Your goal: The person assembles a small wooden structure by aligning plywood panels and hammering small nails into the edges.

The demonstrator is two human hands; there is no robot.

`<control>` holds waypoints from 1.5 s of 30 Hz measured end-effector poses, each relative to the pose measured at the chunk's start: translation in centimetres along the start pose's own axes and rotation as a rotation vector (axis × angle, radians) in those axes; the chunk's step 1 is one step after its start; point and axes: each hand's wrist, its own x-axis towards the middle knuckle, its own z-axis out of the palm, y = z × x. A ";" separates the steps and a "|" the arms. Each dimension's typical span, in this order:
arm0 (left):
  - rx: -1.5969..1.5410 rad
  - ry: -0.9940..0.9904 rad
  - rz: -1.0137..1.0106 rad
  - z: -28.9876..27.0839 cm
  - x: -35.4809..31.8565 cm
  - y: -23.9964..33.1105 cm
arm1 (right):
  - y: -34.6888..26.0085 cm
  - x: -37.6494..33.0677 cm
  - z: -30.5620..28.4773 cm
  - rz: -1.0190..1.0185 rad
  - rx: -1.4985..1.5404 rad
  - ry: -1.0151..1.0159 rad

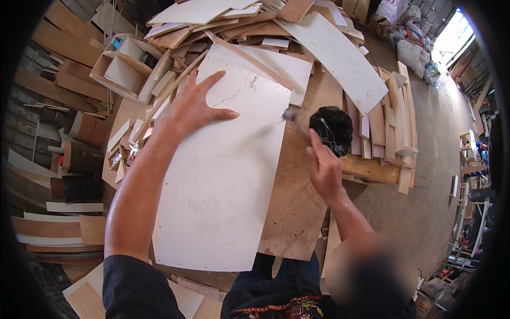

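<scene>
Here, the scene in lines:
Left hand [194,109]: spread flat with fingers splayed, pressing on the upper left part of the white panel [223,175].
Right hand [324,170]: closed around the handle of a hammer [295,123], whose blurred head hangs just over the panel's right edge.
White panel: lies on a brown plywood sheet [297,207] on the bench.
Black bag [332,127]: sits just beyond the right hand.
Offcuts [340,58]: piled behind.

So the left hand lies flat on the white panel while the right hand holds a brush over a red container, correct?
Not quite: the container is black, not red. The head view shows the left hand flat on the white panel and the right hand holding the brush beside it.
</scene>
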 end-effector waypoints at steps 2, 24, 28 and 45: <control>0.000 0.005 0.012 0.2 0.0 -0.4 | -0.4 -0.1 -0.5 0.058 -0.003 -0.063; -0.021 0.038 0.008 0.5 0.0 -0.5 | 0.2 -0.2 -0.1 0.100 -0.045 -0.120; -0.033 0.033 0.006 0.4 0.0 -0.4 | 0.2 -0.3 0.3 0.043 0.052 0.048; -0.037 0.038 0.027 0.4 0.0 -0.5 | -0.2 -0.6 0.2 0.119 0.060 -0.033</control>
